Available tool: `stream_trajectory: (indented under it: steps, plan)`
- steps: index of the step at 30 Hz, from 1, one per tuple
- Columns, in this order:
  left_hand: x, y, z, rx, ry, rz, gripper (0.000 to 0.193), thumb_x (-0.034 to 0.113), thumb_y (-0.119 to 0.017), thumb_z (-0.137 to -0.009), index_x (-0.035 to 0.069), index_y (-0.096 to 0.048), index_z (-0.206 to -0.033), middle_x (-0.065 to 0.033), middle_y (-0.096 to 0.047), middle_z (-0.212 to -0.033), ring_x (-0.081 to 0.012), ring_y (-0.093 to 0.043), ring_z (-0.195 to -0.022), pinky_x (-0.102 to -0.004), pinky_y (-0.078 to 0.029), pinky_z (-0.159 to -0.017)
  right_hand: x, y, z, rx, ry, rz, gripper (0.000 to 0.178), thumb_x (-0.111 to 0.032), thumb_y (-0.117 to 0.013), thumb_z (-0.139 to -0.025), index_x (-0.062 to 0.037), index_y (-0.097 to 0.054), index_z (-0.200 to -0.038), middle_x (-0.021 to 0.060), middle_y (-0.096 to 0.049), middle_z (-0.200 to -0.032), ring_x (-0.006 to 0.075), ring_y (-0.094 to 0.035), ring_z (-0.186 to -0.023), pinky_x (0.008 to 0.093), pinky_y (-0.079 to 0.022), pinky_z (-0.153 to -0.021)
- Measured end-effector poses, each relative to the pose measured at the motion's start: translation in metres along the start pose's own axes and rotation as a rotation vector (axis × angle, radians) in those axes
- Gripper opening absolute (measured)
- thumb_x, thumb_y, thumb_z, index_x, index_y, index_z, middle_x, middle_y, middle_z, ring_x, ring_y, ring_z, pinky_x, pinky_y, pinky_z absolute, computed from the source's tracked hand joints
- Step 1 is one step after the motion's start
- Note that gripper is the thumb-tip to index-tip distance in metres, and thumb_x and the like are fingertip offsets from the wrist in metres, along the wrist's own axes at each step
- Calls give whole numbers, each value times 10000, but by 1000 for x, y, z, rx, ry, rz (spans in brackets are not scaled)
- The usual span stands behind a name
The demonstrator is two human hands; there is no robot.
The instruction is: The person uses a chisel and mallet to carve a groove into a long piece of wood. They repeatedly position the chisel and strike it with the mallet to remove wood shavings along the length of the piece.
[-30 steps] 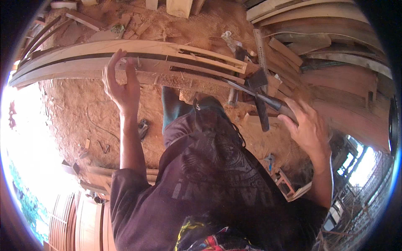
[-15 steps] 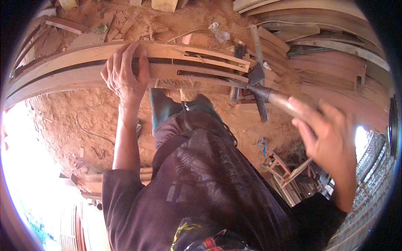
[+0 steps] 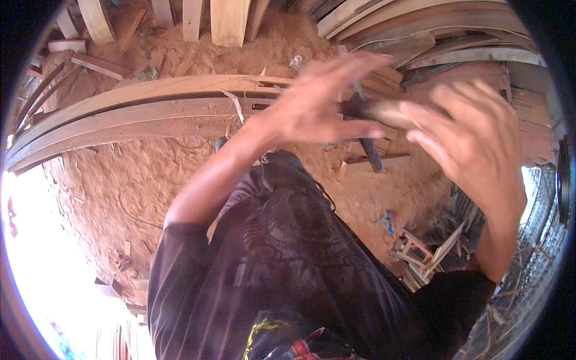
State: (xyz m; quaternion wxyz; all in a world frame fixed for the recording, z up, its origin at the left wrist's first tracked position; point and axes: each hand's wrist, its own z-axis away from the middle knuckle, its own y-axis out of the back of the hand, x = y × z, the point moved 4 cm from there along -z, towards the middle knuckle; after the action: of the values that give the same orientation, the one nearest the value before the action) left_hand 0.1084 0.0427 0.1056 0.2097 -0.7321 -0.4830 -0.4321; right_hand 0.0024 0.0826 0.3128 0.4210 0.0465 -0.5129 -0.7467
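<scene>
My left hand (image 3: 312,105), smeared by motion, is over the right end of the long wooden pieces, fingers and thumb spread apart. In my right hand (image 3: 471,135) is the wooden handle (image 3: 387,113) of what looks like a chisel; its dark metal end points left, between my left thumb and fingers, and its tip is hidden. Two long wooden pieces (image 3: 150,112) lie side by side across the view, with narrow dark slots near their right end, partly covered by my left hand. A pale wood splinter (image 3: 234,103) rests on them.
A dark metal bar (image 3: 372,157) lies below the chisel. Stacked boards (image 3: 456,36) fill the upper right, and upright planks (image 3: 230,21) stand at the top. Sawdust and offcuts cover the ground (image 3: 120,174). A small wooden frame (image 3: 429,252) is at lower right.
My left hand has let go of the wooden pieces and moved right, to the chisel's metal end. My right hand has risen slightly with the chisel, whose tip was at a slot before.
</scene>
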Motion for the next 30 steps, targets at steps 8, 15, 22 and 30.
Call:
stream_trajectory:
  steps: [8, 15, 22, 30]
  plan:
    - [3, -14, -18, 54, 288, 268, 445, 295, -893, -897, -7, -762, -1195, -71, -789, -884, -133, -737, -822, -323, -618, -742, 30, -109, 52, 969, -727, -847, 371, -229, -767, -993, -84, -723, -1332, 85, -708, -1368, 240, -672, -1228, 386, -541, -1039]
    - [15, 36, 43, 698, 249, 240, 166, 168, -715, -1018, 37, -662, -1105, -34, -600, -865, -151, -564, -708, -327, -519, -690, -55, -421, 54, 117, -851, -1103, 709, -430, -832, -901, -45, -602, -1450, 210, -688, -1367, 340, -674, -1244, 451, -523, -1049]
    - [37, 30, 48, 717, 400, 327, 260, 231, -572, -1078, 15, -588, -935, -65, -523, -858, -201, -527, -796, -373, -481, -826, -67, -463, 51, 71, -717, -1098, 652, -359, -839, -886, 22, -594, -1356, 259, -724, -1209, 427, -713, -1085, 468, -562, -941]
    - [46, -20, 41, 1005, 396, 78, 369, 272, -491, -1132, 97, -486, -808, -28, -398, -685, -178, -389, -630, -392, -432, -718, -38, -449, 45, -171, -519, -1967, 322, -161, -812, -897, 17, -625, -1089, 31, -640, -717, 90, -607, -560, 302, -516, -525]
